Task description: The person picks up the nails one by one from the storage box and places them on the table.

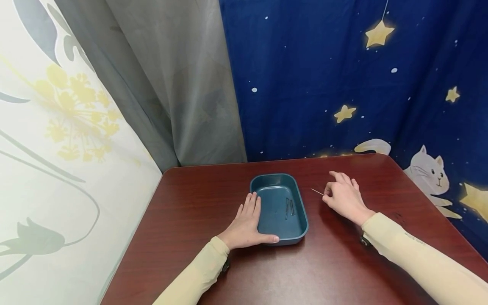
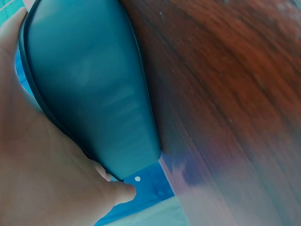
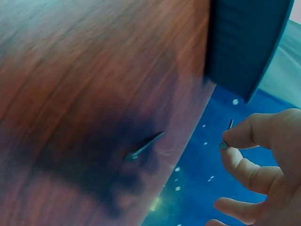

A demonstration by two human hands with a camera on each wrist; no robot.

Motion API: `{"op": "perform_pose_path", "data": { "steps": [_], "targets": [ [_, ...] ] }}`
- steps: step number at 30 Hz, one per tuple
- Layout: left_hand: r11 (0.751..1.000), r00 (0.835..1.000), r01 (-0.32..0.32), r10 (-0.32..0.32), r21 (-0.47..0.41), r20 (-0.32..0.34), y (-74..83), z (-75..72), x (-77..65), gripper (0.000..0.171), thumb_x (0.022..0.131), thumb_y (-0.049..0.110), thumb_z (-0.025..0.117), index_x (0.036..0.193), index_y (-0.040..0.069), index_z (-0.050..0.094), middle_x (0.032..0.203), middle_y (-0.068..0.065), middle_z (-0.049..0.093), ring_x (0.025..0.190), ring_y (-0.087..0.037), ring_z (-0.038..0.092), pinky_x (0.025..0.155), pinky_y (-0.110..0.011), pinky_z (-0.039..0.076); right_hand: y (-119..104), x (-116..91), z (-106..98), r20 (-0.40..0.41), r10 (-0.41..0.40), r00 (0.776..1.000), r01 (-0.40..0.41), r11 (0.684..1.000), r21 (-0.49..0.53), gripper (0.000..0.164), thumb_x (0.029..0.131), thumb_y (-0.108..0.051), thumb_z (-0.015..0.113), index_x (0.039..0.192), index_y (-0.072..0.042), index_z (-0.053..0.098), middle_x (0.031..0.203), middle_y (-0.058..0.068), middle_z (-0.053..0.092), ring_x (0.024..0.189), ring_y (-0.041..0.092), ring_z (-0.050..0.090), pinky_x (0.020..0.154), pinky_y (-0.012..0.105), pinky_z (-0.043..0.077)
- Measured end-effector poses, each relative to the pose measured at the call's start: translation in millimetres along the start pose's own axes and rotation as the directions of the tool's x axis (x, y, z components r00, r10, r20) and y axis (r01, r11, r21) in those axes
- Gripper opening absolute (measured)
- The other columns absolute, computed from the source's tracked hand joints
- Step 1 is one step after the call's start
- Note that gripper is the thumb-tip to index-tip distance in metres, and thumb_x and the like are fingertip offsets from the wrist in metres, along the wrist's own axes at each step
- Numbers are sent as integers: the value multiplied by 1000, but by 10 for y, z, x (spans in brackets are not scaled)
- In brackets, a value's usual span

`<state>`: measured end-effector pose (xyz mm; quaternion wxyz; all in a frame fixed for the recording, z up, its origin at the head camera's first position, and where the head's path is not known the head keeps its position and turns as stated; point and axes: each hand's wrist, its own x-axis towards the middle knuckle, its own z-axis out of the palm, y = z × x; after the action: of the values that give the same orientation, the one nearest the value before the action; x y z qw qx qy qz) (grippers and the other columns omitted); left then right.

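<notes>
Left hand (image 1: 245, 223), fingers straight, rests on the blue tray (image 1: 273, 200); right hand (image 1: 345, 198) pinches a nail (image 1: 317, 192), best gripped firmly near its head.

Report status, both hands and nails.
Left hand on tray. Right hand pinches nail outside tray. Other nails in tray, loose nail on table. No obstruction seen.

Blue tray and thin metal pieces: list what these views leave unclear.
Head view: thin metal pieces in the blue tray, too small to count surely.
Left wrist view: tray's inside, hidden by its outer wall.
Right wrist view: held piece, its middle hidden by the right hand.
Right wrist view: loose piece on the table, details blurred.
</notes>
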<state>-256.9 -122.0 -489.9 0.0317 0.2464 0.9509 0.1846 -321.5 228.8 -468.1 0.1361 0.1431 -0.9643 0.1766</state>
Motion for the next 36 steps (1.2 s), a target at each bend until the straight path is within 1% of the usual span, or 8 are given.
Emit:
{"op": "perform_pose_path", "data": {
  "steps": [7, 14, 24, 32, 36],
  "targets": [
    [1000, 1000, -3, 3, 1, -6, 1, 5, -4, 138, 68, 95, 49, 161, 3, 4, 168, -10, -10, 153, -28, -8, 119, -56, 13, 171, -25, 78, 29, 39, 999, -39, 999, -8, 19, 80, -16, 75, 65, -21, 64, 147, 26, 41, 136, 46, 29, 100, 77, 16],
    [1000, 1000, 1, -1, 1, 2, -2, 0, -3, 138, 68, 96, 49, 161, 7, -1, 167, -5, -15, 153, -26, -10, 120, -54, 11, 303, -62, 117, 48, 50, 998, -49, 998, -27, 22, 79, -17, 76, 62, -22, 63, 145, 28, 42, 134, 48, 30, 97, 78, 16],
    [1000, 1000, 8, -8, 1, 6, -7, 11, 4, 138, 67, 96, 47, 162, 9, -3, 167, -4, -16, 153, -25, -12, 120, -54, 10, 401, -148, 128, 98, 74, 992, -69, 996, -57, 24, 80, -18, 77, 62, -22, 62, 143, 30, 43, 133, 50, 30, 96, 80, 15],
    [1000, 1000, 0, 0, 10, 1, -4, 9, 12, 139, 68, 97, 47, 161, 8, -2, 167, -5, -16, 153, -24, -13, 120, -54, 11, 435, -197, 123, 93, 75, 993, -69, 995, -67, 25, 79, -19, 77, 60, -23, 61, 143, 30, 43, 134, 50, 30, 95, 80, 16],
    [1000, 1000, -6, 6, 6, -4, 6, -6, 11, 138, 69, 95, 50, 161, 5, 0, 167, -8, -14, 153, -26, -11, 119, -56, 13, 434, -218, 106, 95, 70, 993, -64, 996, -69, 25, 79, -19, 76, 60, -23, 60, 143, 30, 43, 133, 50, 30, 94, 80, 17]
  ]
}}
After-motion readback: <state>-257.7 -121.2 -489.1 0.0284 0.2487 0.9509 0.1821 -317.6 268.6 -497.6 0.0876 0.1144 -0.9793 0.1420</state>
